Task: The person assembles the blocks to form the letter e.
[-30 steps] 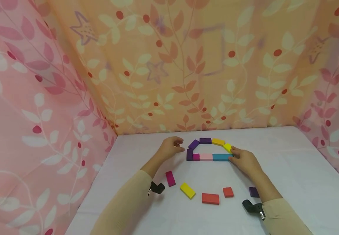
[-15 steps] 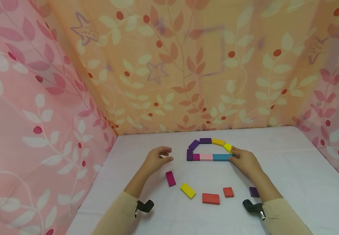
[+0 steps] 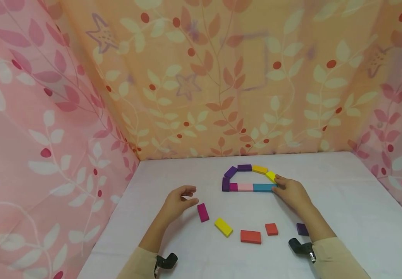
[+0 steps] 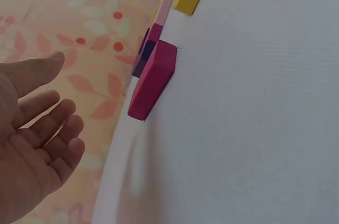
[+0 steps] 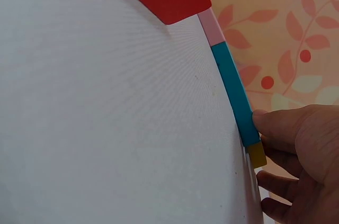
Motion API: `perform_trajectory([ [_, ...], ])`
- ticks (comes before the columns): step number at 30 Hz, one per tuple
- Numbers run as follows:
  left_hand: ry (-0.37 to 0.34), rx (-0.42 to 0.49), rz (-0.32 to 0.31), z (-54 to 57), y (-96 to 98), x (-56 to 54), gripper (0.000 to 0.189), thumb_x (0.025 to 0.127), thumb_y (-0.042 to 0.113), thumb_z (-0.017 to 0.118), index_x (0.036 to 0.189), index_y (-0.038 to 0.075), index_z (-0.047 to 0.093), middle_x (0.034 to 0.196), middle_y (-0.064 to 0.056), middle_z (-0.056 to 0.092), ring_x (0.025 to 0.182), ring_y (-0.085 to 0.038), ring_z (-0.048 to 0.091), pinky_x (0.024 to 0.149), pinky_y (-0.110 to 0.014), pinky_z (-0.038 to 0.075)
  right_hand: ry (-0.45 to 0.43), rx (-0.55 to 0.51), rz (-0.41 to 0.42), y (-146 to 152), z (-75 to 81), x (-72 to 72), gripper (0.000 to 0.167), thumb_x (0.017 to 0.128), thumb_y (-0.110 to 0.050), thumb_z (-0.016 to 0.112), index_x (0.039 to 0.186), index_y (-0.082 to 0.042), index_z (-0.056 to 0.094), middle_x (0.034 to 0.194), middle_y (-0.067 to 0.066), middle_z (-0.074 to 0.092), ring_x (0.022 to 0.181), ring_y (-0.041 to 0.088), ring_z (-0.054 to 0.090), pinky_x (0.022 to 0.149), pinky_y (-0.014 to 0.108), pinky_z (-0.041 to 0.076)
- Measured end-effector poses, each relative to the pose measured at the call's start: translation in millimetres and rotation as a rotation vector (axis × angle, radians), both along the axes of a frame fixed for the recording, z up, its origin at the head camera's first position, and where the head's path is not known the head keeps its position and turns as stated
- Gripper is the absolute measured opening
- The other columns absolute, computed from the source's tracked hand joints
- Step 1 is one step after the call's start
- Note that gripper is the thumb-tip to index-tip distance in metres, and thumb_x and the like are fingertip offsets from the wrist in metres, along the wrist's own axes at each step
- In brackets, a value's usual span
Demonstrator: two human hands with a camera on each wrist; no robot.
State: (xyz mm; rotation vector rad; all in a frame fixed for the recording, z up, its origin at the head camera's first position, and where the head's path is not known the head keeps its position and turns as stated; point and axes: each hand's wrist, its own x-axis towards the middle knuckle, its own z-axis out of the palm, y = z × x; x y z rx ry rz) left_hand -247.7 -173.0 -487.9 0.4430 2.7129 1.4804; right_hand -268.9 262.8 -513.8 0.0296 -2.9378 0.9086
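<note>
My left hand (image 3: pixel 177 203) hovers just left of a magenta block (image 3: pixel 203 212), thumb and loosely bent fingers apart with nothing between them. In the left wrist view that block stands clear of the left hand (image 4: pixel 39 134). Farther back, my right hand (image 3: pixel 293 192) is at the right end of a ring of flat blocks. Its thumb touches the end of the blue block (image 5: pixel 233 94), and its fingers bend round a yellow block (image 5: pixel 257 155), partly hidden. The ring also has a pink block (image 3: pixel 245 187), a small magenta block (image 3: pixel 234 187), purple blocks (image 3: pixel 225 184) and yellow blocks (image 3: pixel 259 169).
Loose blocks lie nearer on the white table (image 3: pixel 194 255): a yellow one (image 3: pixel 223 227), a red one (image 3: pixel 251 236), a smaller red one (image 3: pixel 271 229) and a purple one (image 3: pixel 302 229) partly behind the right wrist. Patterned cloth (image 3: pixel 159 128) surrounds the table's back and sides.
My left hand has drawn back from the ring's left side, moving left and nearer, to beside the magenta block. The right hand and the blocks have stayed in place.
</note>
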Motion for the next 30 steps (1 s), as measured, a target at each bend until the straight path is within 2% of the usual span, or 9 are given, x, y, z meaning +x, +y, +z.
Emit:
perform_trajectory([
  [7,-0.031,0.010,-0.015,-12.0,-3.9,5.7,0.054,0.087,0.031,0.083,0.133,0.009,0.065,0.130,-0.010,0.069,0.116,-0.026,0.063,0.094,-0.040,0.053,-0.013,0.004,-0.006,0.1,-2.8,-1.3,0.058,0.098,-0.032,0.070,0.145,-0.001,0.054,0.155,0.017,0.047,0.143,0.049,0.039,0.109,0.069,0.034],
  [10,-0.049,-0.009,-0.021,-16.0,-3.2,8.5,0.055,0.087,0.031,0.083,0.134,0.009,0.065,0.130,-0.009,0.068,0.117,-0.027,0.063,0.095,-0.039,0.052,-0.017,0.000,-0.002,-0.3,-3.0,-1.1,0.058,0.098,-0.031,0.070,0.145,0.000,0.054,0.155,0.017,0.047,0.142,0.050,0.039,0.109,0.069,0.034],
  [17,-0.069,-0.069,-0.050,-21.6,-0.8,13.2,0.063,0.084,0.034,0.086,0.137,0.009,0.062,0.128,-0.004,0.067,0.118,-0.026,0.061,0.102,-0.050,0.051,-0.010,0.007,-0.002,2.1,-0.2,-1.3,0.058,0.098,-0.032,0.069,0.144,0.000,0.054,0.154,0.018,0.047,0.142,0.050,0.039,0.110,0.069,0.034],
  [24,-0.071,-0.110,-0.088,-31.8,-2.1,14.1,0.066,0.081,0.038,0.088,0.135,0.011,0.062,0.129,0.000,0.067,0.120,-0.022,0.062,0.105,-0.047,0.050,-0.016,0.009,-0.007,1.3,-0.4,-2.3,0.059,0.098,-0.031,0.069,0.145,-0.001,0.053,0.155,0.018,0.046,0.142,0.051,0.038,0.109,0.070,0.033],
  [30,-0.096,-0.133,-0.079,-36.7,0.9,18.3,0.069,0.078,0.038,0.090,0.135,0.011,0.061,0.128,0.000,0.066,0.120,-0.024,0.062,0.106,-0.048,0.049,-0.019,0.005,-0.003,0.8,-1.7,-2.0,0.059,0.098,-0.031,0.070,0.145,0.000,0.053,0.155,0.018,0.046,0.142,0.051,0.038,0.109,0.070,0.033],
])
